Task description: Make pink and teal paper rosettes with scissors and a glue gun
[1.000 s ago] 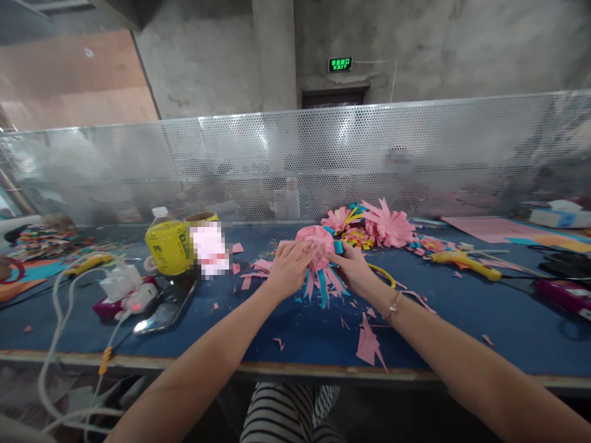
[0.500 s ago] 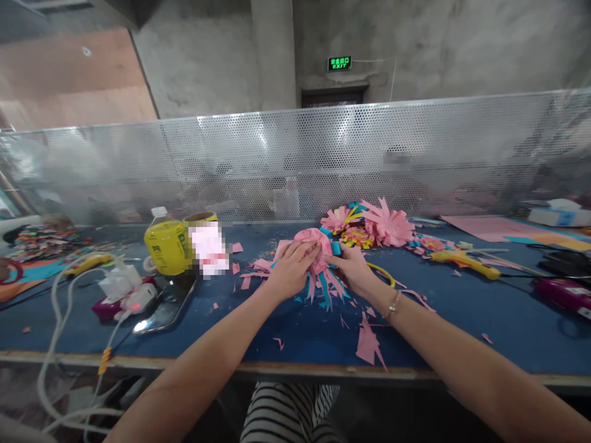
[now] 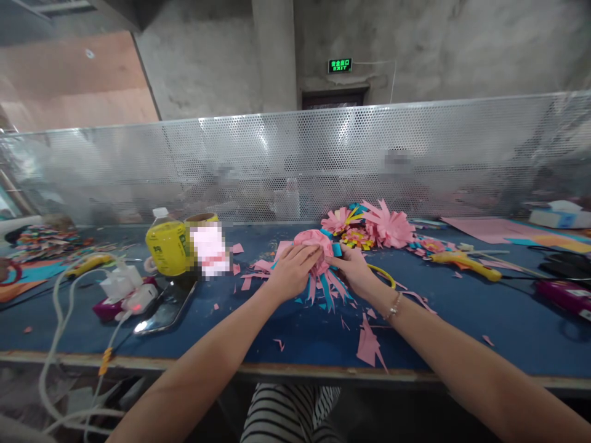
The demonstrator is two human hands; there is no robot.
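Note:
A pink paper flower point(image 3: 314, 241) with pink and blue fringed strips sits on the blue table, between my two hands. My left hand point(image 3: 293, 267) lies over its left side, fingers bent across the pink centre. On the right side, my right hand point(image 3: 348, 264) pinches a curled blue paper strip point(image 3: 337, 250) of the flower between thumb and fingers. The undersides of both hands are hidden.
Behind are finished paper flowers point(image 3: 388, 224). A yellow glue gun point(image 3: 466, 264) lies right; a yellow-labelled bottle point(image 3: 168, 246), a phone point(image 3: 168, 307) and a power strip with chargers point(image 3: 122, 295) stand left. Paper scraps point(image 3: 368, 344) litter the front.

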